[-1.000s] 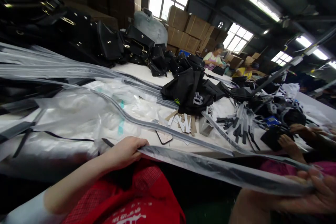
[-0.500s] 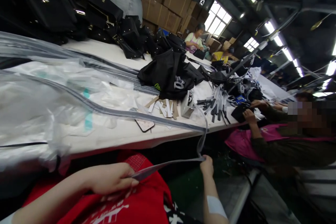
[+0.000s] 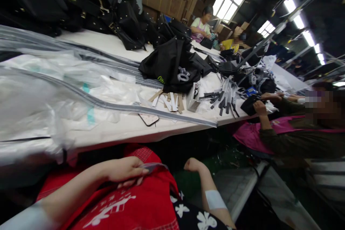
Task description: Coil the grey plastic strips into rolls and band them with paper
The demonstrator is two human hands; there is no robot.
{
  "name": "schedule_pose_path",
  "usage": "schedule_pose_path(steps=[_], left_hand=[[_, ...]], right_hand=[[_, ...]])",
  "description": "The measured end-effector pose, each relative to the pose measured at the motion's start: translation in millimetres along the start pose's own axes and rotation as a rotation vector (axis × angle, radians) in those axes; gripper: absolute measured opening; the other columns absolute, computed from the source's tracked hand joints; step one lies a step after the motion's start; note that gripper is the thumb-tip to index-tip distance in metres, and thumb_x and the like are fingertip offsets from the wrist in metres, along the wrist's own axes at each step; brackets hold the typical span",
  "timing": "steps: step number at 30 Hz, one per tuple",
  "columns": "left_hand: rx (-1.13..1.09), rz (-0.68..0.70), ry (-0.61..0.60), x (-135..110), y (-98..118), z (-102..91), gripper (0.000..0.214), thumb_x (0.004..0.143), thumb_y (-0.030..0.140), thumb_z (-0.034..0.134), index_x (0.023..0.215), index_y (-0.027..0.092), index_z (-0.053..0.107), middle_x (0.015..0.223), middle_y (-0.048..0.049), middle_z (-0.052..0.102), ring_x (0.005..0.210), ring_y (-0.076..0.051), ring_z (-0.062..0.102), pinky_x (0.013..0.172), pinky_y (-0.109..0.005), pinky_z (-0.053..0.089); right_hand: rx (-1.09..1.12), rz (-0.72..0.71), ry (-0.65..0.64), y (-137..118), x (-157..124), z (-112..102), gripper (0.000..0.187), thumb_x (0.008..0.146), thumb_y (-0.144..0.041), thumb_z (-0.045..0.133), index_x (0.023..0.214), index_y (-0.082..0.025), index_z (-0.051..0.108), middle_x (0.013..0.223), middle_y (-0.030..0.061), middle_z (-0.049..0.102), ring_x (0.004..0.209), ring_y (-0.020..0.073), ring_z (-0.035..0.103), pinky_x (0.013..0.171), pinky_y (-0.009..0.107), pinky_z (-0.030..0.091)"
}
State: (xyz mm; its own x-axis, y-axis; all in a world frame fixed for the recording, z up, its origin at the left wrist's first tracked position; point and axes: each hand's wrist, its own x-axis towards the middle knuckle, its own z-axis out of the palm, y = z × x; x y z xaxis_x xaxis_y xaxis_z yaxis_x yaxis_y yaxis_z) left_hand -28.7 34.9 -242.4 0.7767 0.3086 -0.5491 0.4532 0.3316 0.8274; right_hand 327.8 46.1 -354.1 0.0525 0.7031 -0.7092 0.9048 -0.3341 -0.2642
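Note:
My left hand [image 3: 129, 170] is over the red apron [image 3: 151, 194], its fingers closed on one end of a thin grey plastic strip [image 3: 155, 167]. The strip's free part curves over the apron to the right. My right hand [image 3: 194, 164] is apart from that strip, below the table edge, with its fingers curled together; what they hold, if anything, is hidden. On the table in front, a long grey strip [image 3: 129, 107] runs from the left across clear plastic wrapping, its cut end at the table's front edge. A phone [image 3: 148, 119] lies partly under it.
Black bags [image 3: 167, 64] are heaped across the white table [image 3: 107, 134]. Cardboard pieces [image 3: 169, 101], a small open box [image 3: 193, 97] and a bundle of cut strips [image 3: 226, 95] lie on the right. A co-worker in a pink apron [image 3: 250, 133] handles a black piece close by.
The strip between my hands has left my right hand, which moved left toward my body. The looping piece hanging from the table strip's end is gone. The view has tilted slightly.

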Motion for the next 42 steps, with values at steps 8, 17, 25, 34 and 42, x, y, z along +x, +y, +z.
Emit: schedule_pose_path(steps=[8,17,25,34,42], left_hand=[[-0.155,0.183,0.035,20,8,-17.6,0.058,0.081,0.071,0.045,0.077,0.017,0.068,0.046,0.0015,0.056,0.036,-0.011,0.044,0.043,-0.023,0.037],[-0.287,0.088,0.0,-43,-37,-54.0,0.039,0.083,0.052,0.056,0.074,0.017,0.07,0.039,0.0046,0.041,0.034,-0.01,0.03,0.042,-0.024,0.041],[-0.27,0.06,0.06,-35,-39,-50.3,0.039,0.082,0.051,0.056,0.066,0.018,0.066,0.038,0.0052,0.036,0.032,-0.008,0.025,0.036,-0.022,0.031],[-0.079,-0.066,0.235,-33,-29,-47.3,0.039,0.078,0.046,0.057,0.051,0.018,0.057,0.034,0.0034,0.039,0.029,-0.009,0.029,0.034,-0.022,0.022],[-0.323,0.041,0.139,-32,-31,-44.0,0.043,0.077,0.057,0.06,0.063,0.017,0.06,0.036,0.0066,0.035,0.032,-0.008,0.025,0.037,-0.021,0.027]], right_hand=[[0.467,-0.834,-0.454,-134,-33,-15,0.052,0.088,-0.062,0.045,0.088,-0.016,0.067,0.072,0.0022,0.065,0.062,0.0129,0.058,0.06,0.024,0.047],[0.361,-0.733,-0.271,-141,-31,-32,0.052,0.088,-0.059,0.046,0.061,-0.016,0.055,0.052,-0.001,0.054,0.045,0.0096,0.047,0.045,0.02,0.034],[0.21,-0.799,-0.225,-155,-30,-29,0.051,0.09,-0.051,0.044,0.057,-0.015,0.056,0.05,-0.0016,0.05,0.047,0.0092,0.041,0.048,0.021,0.028],[-0.151,-0.852,0.043,-168,-35,-25,0.045,0.089,-0.04,0.045,0.052,-0.016,0.051,0.051,-0.0021,0.046,0.05,0.0092,0.037,0.052,0.025,0.021],[0.122,-0.881,-0.126,-169,-27,-17,0.049,0.09,-0.047,0.043,0.053,-0.016,0.043,0.052,-0.0045,0.031,0.05,0.0077,0.028,0.048,0.023,0.02]])
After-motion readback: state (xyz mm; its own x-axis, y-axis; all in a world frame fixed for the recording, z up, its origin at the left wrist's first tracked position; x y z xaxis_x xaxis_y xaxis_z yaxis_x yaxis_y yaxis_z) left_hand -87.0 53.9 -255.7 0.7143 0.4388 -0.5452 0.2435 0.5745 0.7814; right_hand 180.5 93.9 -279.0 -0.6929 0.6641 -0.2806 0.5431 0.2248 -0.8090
